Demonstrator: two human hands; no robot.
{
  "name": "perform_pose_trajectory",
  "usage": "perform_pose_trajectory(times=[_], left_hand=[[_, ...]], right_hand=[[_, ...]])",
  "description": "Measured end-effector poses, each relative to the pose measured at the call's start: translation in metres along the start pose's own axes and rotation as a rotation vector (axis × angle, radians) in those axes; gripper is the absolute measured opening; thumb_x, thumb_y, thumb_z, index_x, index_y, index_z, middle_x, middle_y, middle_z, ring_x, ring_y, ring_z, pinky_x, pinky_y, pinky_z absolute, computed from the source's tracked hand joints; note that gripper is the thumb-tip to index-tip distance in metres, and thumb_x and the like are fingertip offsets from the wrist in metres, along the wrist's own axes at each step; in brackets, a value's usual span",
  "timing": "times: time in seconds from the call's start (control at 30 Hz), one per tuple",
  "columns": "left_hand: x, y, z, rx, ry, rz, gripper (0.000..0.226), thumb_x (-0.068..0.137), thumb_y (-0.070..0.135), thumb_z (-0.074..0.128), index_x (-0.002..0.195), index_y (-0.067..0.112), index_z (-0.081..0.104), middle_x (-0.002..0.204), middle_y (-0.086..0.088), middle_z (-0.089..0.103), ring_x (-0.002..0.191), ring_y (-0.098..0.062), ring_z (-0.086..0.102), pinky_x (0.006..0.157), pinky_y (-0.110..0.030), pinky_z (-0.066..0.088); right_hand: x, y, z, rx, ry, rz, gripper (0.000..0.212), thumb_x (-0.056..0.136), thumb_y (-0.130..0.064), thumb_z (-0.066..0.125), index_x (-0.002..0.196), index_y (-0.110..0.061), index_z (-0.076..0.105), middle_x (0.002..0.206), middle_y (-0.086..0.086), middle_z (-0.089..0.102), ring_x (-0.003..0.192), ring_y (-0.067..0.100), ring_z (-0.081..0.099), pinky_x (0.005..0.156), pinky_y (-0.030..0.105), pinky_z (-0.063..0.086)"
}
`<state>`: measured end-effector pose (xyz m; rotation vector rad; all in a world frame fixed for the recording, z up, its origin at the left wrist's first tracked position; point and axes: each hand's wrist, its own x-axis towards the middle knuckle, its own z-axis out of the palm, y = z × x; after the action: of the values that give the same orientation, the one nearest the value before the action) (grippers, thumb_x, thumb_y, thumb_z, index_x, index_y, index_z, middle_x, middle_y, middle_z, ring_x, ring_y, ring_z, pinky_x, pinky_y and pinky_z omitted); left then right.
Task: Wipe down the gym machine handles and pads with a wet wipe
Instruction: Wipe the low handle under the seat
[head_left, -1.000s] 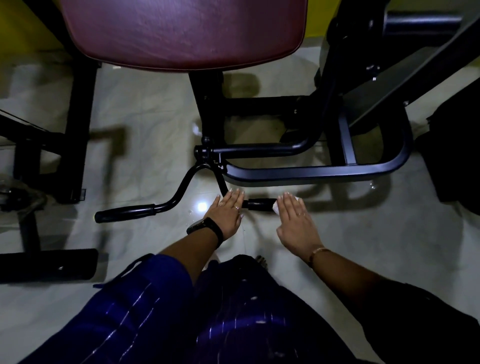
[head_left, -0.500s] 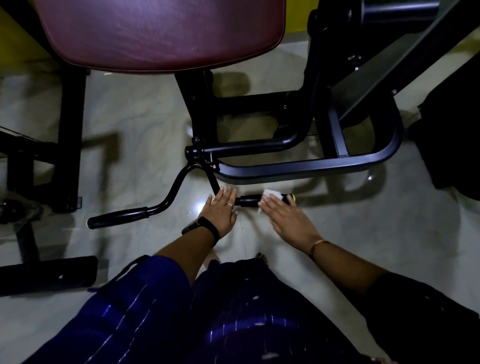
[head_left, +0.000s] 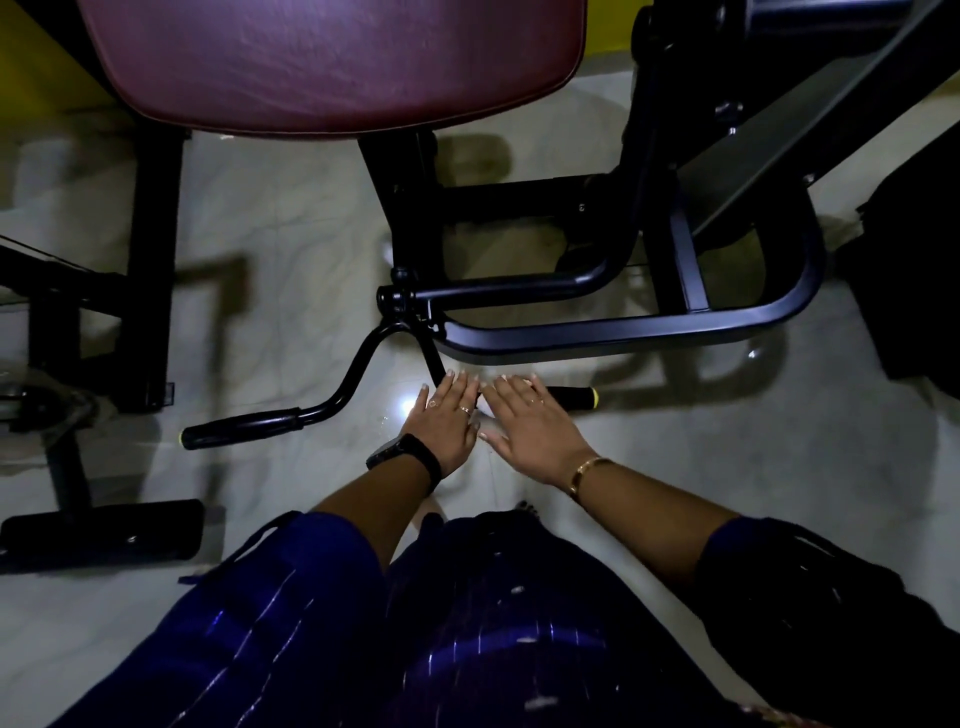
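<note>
Maroon seat pad (head_left: 332, 62): not under attention. Step in hand: wiping the right grip (head_left: 571, 397) of the handlebar (head_left: 358, 364). Right hand (head_left: 530, 421) lies flat on it, fingers extended; wet wipe hidden, presumably beneath. Left hand (head_left: 447, 415), fingers straight, steadies the handlebar. Next move, as judged: shift across to the left grip (head_left: 244, 428).

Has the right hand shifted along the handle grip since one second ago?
Yes. The right hand slid left along the grip toward the left hand; the grip's yellow-tipped end, covered before, now shows beyond the hand.
</note>
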<state>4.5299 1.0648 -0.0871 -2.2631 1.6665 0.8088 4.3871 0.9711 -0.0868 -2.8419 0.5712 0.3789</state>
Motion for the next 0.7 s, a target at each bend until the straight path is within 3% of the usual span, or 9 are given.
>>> perform_pose_trajectory(times=[0.1, 0.2, 0.27, 0.4, 0.53, 0.6, 0.7], left_hand=[[0.000, -0.001, 0.001, -0.012, 0.017, 0.003, 0.062, 0.105, 0.034, 0.026, 0.156, 0.014, -0.003, 0.164, -0.006, -0.003, 0.151, -0.021, -0.004, 0.120, -0.042, 0.001], [-0.001, -0.001, 0.001, -0.030, 0.029, -0.003, 0.063, 0.105, 0.033, 0.027, 0.156, 0.014, -0.002, 0.164, -0.006, -0.002, 0.151, -0.021, -0.003, 0.120, -0.042, 0.001], [-0.001, 0.000, 0.001, -0.038, 0.030, -0.006, 0.063, 0.105, 0.033, 0.027, 0.156, 0.014, -0.003, 0.164, -0.006, -0.003, 0.151, -0.021, -0.004, 0.120, -0.042, 0.001], [-0.002, 0.001, 0.001, -0.027, 0.030, -0.008, 0.063, 0.105, 0.033, 0.027, 0.156, 0.013, -0.003, 0.164, -0.006, -0.003, 0.151, -0.021, -0.005, 0.120, -0.042, 0.001], [-0.002, 0.000, -0.001, 0.006, 0.003, -0.001, 0.061, 0.105, 0.034, 0.024, 0.156, 0.012, -0.002, 0.164, -0.006, -0.005, 0.151, -0.022, -0.005, 0.120, -0.042, 0.000], [-0.003, 0.001, -0.002, -0.001, -0.005, 0.002, 0.061, 0.105, 0.034, 0.024, 0.156, 0.012, -0.002, 0.164, -0.006, -0.006, 0.151, -0.022, -0.006, 0.120, -0.042, -0.001], [-0.002, -0.001, -0.002, -0.005, 0.001, 0.008, 0.064, 0.105, 0.034, 0.027, 0.156, 0.012, -0.004, 0.164, -0.006, -0.006, 0.151, -0.022, -0.005, 0.120, -0.042, -0.001]], right_hand=[[-0.025, 0.029, 0.015, -0.041, 0.114, 0.025, 0.060, 0.096, -0.044, 0.026, 0.147, -0.015, 0.035, 0.151, 0.009, 0.038, 0.141, 0.027, 0.032, 0.117, 0.043, 0.013], [-0.043, 0.055, 0.018, -0.093, 0.156, 0.073, 0.051, 0.096, -0.036, 0.028, 0.145, -0.023, 0.036, 0.149, 0.009, 0.041, 0.139, 0.034, 0.035, 0.114, 0.050, 0.019], [-0.037, 0.055, 0.014, -0.097, 0.155, 0.123, 0.048, 0.095, -0.034, 0.032, 0.139, -0.024, 0.047, 0.141, 0.014, 0.050, 0.132, 0.035, 0.045, 0.109, 0.053, 0.029], [0.000, 0.029, 0.004, 0.046, 0.192, 0.182, 0.032, 0.092, -0.028, 0.061, 0.124, -0.021, 0.064, 0.115, 0.013, 0.067, 0.109, 0.030, 0.063, 0.111, 0.053, 0.025], [0.017, 0.003, 0.008, 0.079, 0.211, 0.017, 0.048, 0.073, -0.007, 0.078, 0.118, -0.016, 0.067, 0.107, 0.013, 0.069, 0.100, 0.031, 0.066, 0.104, 0.055, 0.036], [0.008, 0.003, 0.009, 0.092, 0.262, 0.018, 0.058, 0.068, 0.007, 0.075, 0.120, -0.016, 0.067, 0.116, 0.014, 0.067, 0.107, 0.033, 0.064, 0.103, 0.055, 0.035], [-0.016, 0.028, 0.018, 0.077, 0.337, 0.054, 0.056, 0.075, 0.006, 0.064, 0.125, -0.019, 0.064, 0.129, 0.012, 0.062, 0.117, 0.033, 0.059, 0.105, 0.056, 0.025]])
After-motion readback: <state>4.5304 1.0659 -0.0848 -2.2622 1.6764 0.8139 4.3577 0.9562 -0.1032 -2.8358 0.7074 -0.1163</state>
